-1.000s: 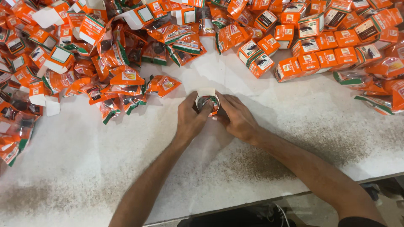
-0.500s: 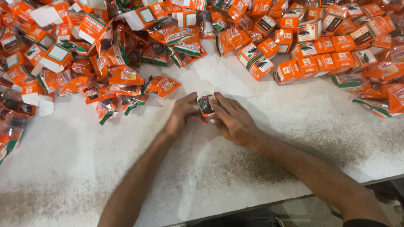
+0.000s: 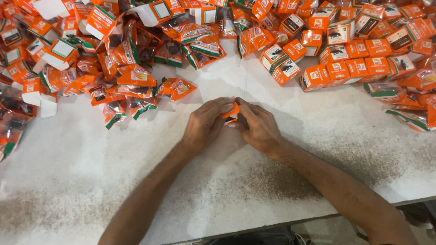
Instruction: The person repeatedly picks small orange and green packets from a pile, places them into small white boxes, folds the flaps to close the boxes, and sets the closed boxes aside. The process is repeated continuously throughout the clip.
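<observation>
Gripping a small orange box (image 3: pixel 231 111) between both hands, left hand (image 3: pixel 206 124) and right hand (image 3: pixel 258 127) fingers curled round it, forearms converging over the white table (image 3: pixel 136 181)

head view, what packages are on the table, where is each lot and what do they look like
small orange box: held between left hand and right hand.
closed orange boxes: upper right, small, cuboid, white label panels.
crinkled orange-and-green pouches: upper left heap.
white table.
</observation>
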